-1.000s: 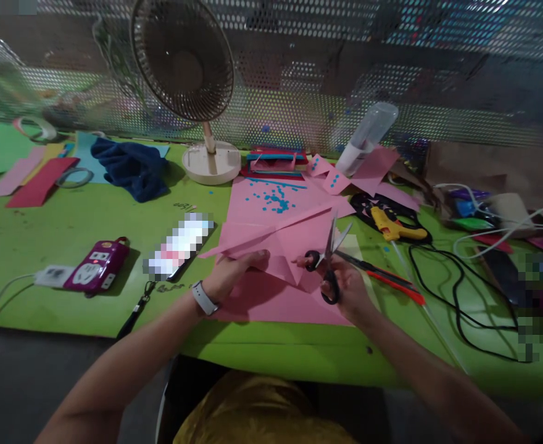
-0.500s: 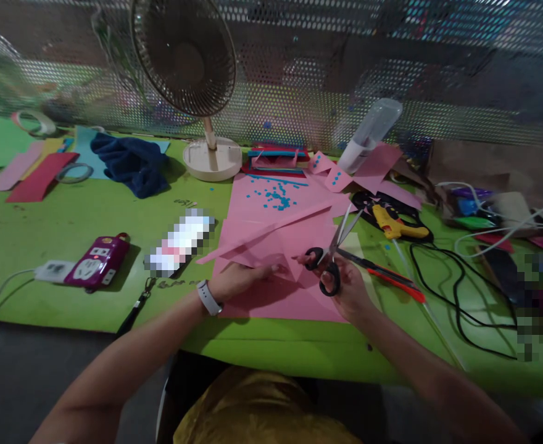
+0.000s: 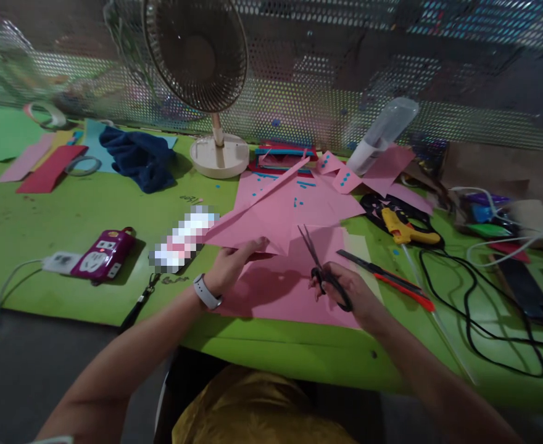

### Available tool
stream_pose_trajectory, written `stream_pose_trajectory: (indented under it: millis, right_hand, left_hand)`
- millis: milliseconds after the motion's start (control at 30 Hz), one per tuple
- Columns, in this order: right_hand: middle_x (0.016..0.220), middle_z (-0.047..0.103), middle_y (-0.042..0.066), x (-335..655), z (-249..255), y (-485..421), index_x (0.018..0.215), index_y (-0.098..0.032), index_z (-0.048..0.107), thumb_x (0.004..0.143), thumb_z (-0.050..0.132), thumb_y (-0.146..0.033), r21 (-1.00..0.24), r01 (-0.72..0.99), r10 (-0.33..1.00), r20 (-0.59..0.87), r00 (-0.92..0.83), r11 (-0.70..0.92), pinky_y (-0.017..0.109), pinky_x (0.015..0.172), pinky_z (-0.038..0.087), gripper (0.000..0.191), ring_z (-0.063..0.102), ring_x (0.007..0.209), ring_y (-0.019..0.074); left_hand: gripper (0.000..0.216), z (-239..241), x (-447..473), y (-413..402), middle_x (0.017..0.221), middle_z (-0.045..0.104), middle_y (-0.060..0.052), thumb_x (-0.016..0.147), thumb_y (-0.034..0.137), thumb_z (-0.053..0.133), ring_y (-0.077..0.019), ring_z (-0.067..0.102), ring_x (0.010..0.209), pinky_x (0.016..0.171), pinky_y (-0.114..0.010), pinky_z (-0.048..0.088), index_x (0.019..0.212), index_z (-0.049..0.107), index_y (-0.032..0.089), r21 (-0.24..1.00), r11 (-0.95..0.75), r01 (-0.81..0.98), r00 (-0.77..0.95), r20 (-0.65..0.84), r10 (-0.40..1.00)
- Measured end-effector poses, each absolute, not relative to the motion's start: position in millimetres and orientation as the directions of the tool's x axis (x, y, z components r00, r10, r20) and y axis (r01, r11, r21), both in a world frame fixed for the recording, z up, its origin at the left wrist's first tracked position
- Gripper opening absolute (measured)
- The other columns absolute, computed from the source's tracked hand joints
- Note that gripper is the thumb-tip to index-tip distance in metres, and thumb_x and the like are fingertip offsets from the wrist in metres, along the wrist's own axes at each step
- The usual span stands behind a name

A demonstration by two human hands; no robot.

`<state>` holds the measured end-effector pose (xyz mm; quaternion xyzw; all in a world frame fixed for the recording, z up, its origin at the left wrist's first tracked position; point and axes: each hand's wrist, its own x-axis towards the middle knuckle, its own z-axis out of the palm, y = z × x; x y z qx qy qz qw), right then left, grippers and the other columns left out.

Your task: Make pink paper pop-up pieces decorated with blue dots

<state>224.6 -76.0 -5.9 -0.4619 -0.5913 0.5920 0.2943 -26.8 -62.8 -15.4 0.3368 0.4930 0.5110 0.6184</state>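
Note:
My left hand (image 3: 235,262), with a white watch at its wrist, pinches the lower edge of a pink paper piece (image 3: 265,222) and holds it raised. A narrow pink strip (image 3: 266,194) slants up from that piece toward the back. In my right hand (image 3: 345,287) is a pair of scissors (image 3: 312,250), its blades slightly apart and pointing away from me, not touching the paper. Beneath both hands lies a larger pink sheet (image 3: 271,296). Small blue paper bits (image 3: 298,203) lie on the pink paper behind, partly hidden by the raised piece.
A fan (image 3: 219,157) stands at the back. To the right lie a box cutter (image 3: 387,277), a yellow glue gun (image 3: 405,231) and a black cable (image 3: 470,308). On the left are a purple power socket (image 3: 102,256), a blurred-out phone (image 3: 183,240) and a dark blue cloth (image 3: 139,160).
My left hand has lifted and turned the pink piece, so its strip points more steeply away. The scissors have moved slightly down, and their blades have closed partway. The view has shifted a little.

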Motion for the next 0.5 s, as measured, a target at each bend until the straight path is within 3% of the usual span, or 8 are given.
stream_pose_trajectory:
  millis: [300, 500]
  right_hand:
    - [0.073, 0.054, -0.001, 217, 5, -85, 0.08, -0.02, 0.052, 0.076, 0.07, -0.061, -0.895, 0.393, 0.796, -0.389, -0.464, -0.209, 0.027, 0.059, 0.04, 0.045, 0.05, 0.063, 0.0118]
    - [0.073, 0.052, -0.003, 214, 9, -85, 0.08, -0.02, 0.051, 0.074, 0.073, -0.057, -0.899, 0.362, 0.783, -0.404, -0.473, -0.246, 0.027, 0.059, 0.039, 0.043, 0.05, 0.063, 0.0113]
  left_hand:
    - [0.028, -15, -25, -60, 0.068, 0.067, -0.001, 0.07, 0.037, 0.082, -0.0221, 0.073, 0.08, 0.099, -0.047, 0.054, 0.061, 0.069, 0.015, 0.834, 0.264, -0.485, 0.092, -0.252, 0.963]
    - [0.029, -16, -23, -63, 0.074, 0.071, -0.004, 0.072, 0.039, 0.082, -0.0226, 0.074, 0.078, 0.099, -0.047, 0.054, 0.07, 0.073, 0.012, 0.829, 0.316, -0.462, 0.164, -0.27, 0.949]
